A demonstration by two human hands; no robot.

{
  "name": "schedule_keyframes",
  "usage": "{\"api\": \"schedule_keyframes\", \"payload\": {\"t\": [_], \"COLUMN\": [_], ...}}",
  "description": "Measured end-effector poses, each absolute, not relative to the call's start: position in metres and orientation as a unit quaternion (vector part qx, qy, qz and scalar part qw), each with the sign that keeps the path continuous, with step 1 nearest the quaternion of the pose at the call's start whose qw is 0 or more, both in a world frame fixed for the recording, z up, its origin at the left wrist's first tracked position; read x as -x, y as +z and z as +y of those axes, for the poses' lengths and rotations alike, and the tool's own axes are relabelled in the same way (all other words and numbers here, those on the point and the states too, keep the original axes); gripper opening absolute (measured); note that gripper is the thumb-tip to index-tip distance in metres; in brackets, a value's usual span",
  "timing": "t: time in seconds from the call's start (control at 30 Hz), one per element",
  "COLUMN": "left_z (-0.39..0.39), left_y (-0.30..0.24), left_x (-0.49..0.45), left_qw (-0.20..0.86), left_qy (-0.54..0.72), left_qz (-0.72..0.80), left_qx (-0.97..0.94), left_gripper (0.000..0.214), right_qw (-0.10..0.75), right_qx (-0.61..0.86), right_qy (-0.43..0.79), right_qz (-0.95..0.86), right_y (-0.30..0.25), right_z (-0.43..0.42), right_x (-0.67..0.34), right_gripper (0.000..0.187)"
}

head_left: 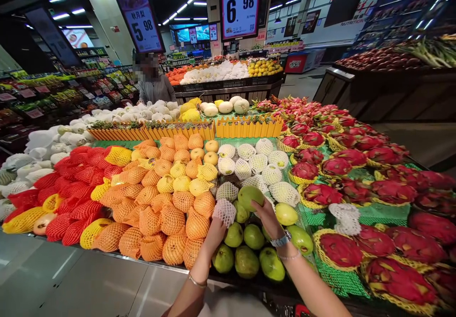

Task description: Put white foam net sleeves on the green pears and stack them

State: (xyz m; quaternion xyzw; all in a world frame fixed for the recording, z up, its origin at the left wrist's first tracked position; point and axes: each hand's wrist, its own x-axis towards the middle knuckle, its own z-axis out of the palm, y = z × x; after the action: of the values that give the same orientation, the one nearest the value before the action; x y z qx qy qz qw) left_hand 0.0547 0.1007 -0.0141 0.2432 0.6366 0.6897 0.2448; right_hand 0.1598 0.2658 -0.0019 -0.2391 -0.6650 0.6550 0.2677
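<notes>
My left hand [215, 234] is closed on a white foam net [225, 211]; whether anything sits inside the net cannot be made out. My right hand [268, 218] grips a smooth green mango [250, 197], fingers and thumb around its right side. Both hands are above a pile of bare green mangoes [247, 261] at the stand's front. Behind them lie pale green fruits in white foam nets [257, 163]. A watch [281, 238] is on my right wrist, a bracelet [198, 281] on my left.
Fruits in orange nets [156, 222] lie left of the mangoes, with red-netted ones [76, 189] beyond. Dragon fruits [322, 193] fill the right side, with a loose white foam net [345, 218] among them. Low yellow fencing [249, 128] crosses behind. A person [153, 82] stands across the stand.
</notes>
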Motion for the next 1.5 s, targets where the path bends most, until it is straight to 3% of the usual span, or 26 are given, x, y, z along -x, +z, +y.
{"api": "schedule_keyframes", "payload": {"t": [0.13, 0.27, 0.4, 0.63, 0.87, 0.93, 1.03, 1.1, 1.2, 1.3, 1.4, 1.5], "left_z": [0.086, 0.077, 0.081, 0.092, 0.100, 0.102, 0.105, 0.107, 0.106, 0.098, 0.088, 0.087], "left_y": [0.003, 0.028, 0.043, 0.049, 0.055, 0.055, 0.052, 0.049, 0.049, 0.055, 0.056, 0.044], "left_x": [-0.061, -0.066, -0.074, -0.085, -0.090, -0.092, -0.098, -0.102, -0.105, -0.101, -0.092, -0.086], "left_qw": [0.243, 0.270, 0.306, 0.369, 0.294, 0.317, 0.345, 0.335, 0.300, 0.280, 0.277, 0.194], "left_qy": [0.677, 0.611, 0.538, 0.647, 0.560, 0.603, 0.667, 0.673, 0.640, 0.539, 0.485, 0.602], "left_qz": [0.637, 0.644, 0.636, 0.555, 0.587, 0.575, 0.556, 0.562, 0.593, 0.642, 0.636, 0.619], "left_qx": [-0.277, -0.372, -0.460, -0.370, -0.505, -0.453, -0.357, -0.345, -0.387, -0.467, -0.533, -0.466], "left_gripper": [0.047, 0.036, 0.032, 0.040, 0.043, 0.044, 0.041, 0.043, 0.041, 0.020, 0.022, 0.026], "right_qw": [0.292, 0.317, 0.296, 0.282, 0.199, 0.198, 0.223, 0.243, 0.267, 0.306, 0.323, 0.310], "right_qx": [0.267, 0.264, 0.229, 0.257, 0.142, 0.131, 0.179, 0.225, 0.250, 0.255, 0.257, 0.260], "right_qy": [0.665, 0.706, 0.734, 0.660, 0.656, 0.668, 0.624, 0.585, 0.605, 0.675, 0.743, 0.779], "right_qz": [-0.634, -0.575, -0.567, -0.648, -0.715, -0.705, -0.728, -0.740, -0.707, -0.621, -0.527, -0.479], "right_y": [-0.007, -0.001, 0.004, 0.010, 0.019, 0.018, 0.017, 0.015, 0.009, 0.000, -0.006, -0.005], "right_z": [0.259, 0.248, 0.240, 0.238, 0.245, 0.236, 0.215, 0.203, 0.196, 0.202, 0.211, 0.214], "right_x": [-0.170, -0.181, -0.196, -0.216, -0.232, -0.233, -0.229, -0.225, -0.220, -0.220, -0.225, -0.230], "right_gripper": [0.061, 0.059, 0.060, 0.062, 0.053, 0.067, 0.109, 0.117, 0.086, 0.062, 0.065, 0.069]}}
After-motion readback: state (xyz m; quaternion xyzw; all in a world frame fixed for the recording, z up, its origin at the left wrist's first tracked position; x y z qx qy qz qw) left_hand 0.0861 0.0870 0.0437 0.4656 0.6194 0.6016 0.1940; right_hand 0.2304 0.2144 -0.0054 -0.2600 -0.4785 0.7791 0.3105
